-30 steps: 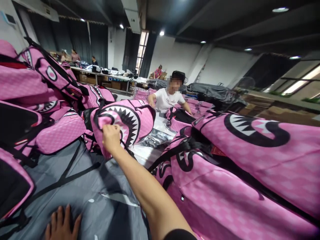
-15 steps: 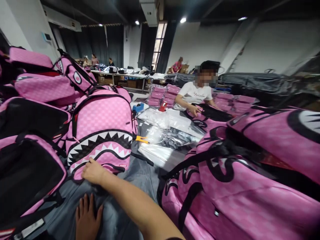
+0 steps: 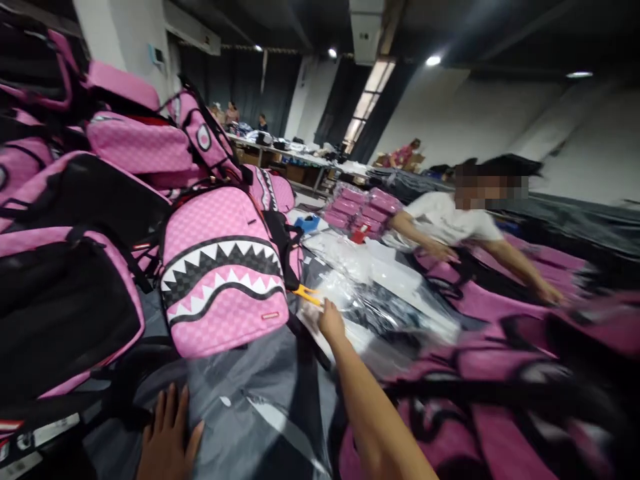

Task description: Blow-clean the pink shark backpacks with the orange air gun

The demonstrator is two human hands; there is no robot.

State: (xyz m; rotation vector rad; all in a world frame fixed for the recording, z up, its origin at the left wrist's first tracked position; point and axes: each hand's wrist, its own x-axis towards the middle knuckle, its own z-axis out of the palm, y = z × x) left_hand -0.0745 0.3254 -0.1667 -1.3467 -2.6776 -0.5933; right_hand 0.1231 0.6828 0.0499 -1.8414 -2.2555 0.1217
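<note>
Pink backpack (image 3: 225, 273), red label (image 3: 270, 315) unreadable, right hand (image 3: 332, 323) beside yellow tool (image 3: 307, 294)

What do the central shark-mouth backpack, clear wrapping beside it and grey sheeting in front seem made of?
Shark-mouth backpack: probably coated fabric or faux leather, smooth with faint sheen.
Clear wrapping: likely thin plastic film; glossy, see-through, crinkled.
Grey sheeting: coated cloth or plastic, unclear which; wrinkled with a dull shine.

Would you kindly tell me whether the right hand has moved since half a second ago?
Yes, rightward: judged against the blue item, the right hand has passed from left of it to slightly right, off the toothed pink backpack.
</note>
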